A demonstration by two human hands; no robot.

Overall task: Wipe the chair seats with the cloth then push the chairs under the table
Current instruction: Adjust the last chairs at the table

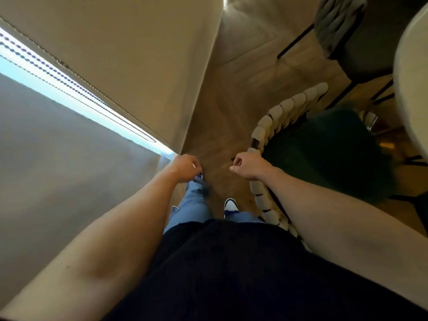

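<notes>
Standing on a wood-grain floor [222,126] in a narrow passage, looking straight down past a dark top and light-blue jeans to a blue-and-white shoe [231,205] just below and between the hands. Holding the left hand [185,167] in front of the left leg, fingers curling loosely downward with nothing visibly in them. Resting the right hand [249,165] against the padded backrest [275,117] of the nearest chair, fingers curling, though whether actually gripping the rim cannot be told. Showing that backrest as a curved row of cream, tube-like cushions on a dark frame, wrapping a dark green, soft-looking seat [324,154] lying just right of the right hand. Catching the pale, rounded edge of the table [407,89] well beyond that seat to the right. Showing a second chair [340,19], grey and woven-looking on thin black legs, far ahead of the right hand. Running a beige wall [115,54] with a bright beaded strip left of the left hand. Showing no cloth anywhere; its place cannot be told.
</notes>
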